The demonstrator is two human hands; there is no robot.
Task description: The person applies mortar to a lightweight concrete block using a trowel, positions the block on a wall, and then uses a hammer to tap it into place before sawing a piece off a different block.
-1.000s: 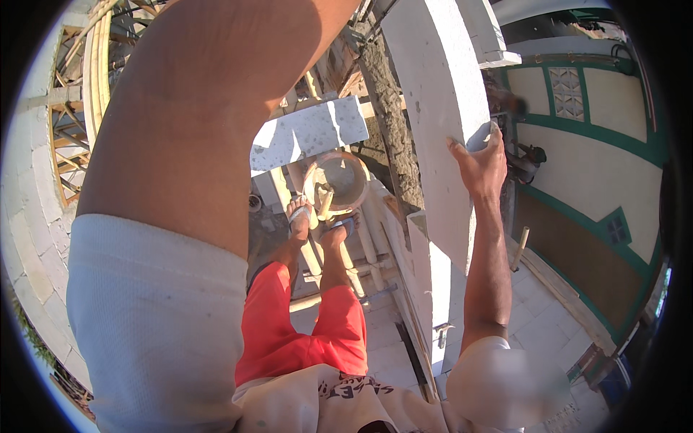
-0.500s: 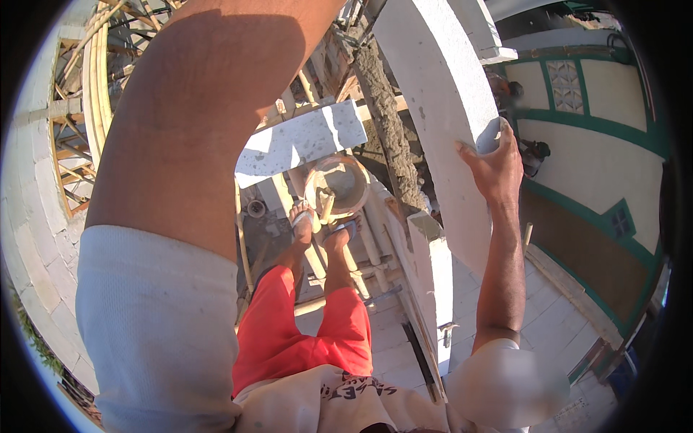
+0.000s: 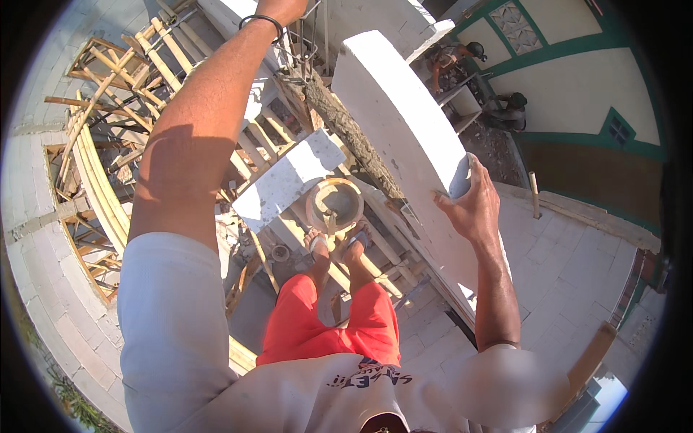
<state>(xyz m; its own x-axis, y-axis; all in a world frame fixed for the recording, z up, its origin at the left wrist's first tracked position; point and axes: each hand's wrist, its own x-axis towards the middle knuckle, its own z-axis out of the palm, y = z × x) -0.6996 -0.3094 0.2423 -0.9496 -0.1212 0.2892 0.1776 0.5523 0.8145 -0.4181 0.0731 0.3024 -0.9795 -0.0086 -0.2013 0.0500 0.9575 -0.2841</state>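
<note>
My right hand (image 3: 473, 206) grips the near end of a long white building block (image 3: 404, 119), thumb on its side face and fingers over the end. The block stands on edge beside a strip of wet grey mortar (image 3: 346, 133); the contact along its underside is hidden. My left arm reaches far forward, and my left hand (image 3: 284, 10) is cut off by the top edge, a black band round its wrist. A thin metal rod shows beside that hand; its fingers are out of sight, so I cannot tell whether it holds anything.
Between my feet and a spattered white board (image 3: 292, 177) sits a round mortar bucket (image 3: 336, 204). I stand on bamboo poles (image 3: 386, 252) with gaps below. Loose bamboo and wood framing (image 3: 108, 94) lies left. Two people (image 3: 509, 112) are at the far right near a green-trimmed wall.
The view has turned and shifted. My left forearm now shows further out, with the wrist and part of the hand in view. My right hand keeps its grip on the block.
</note>
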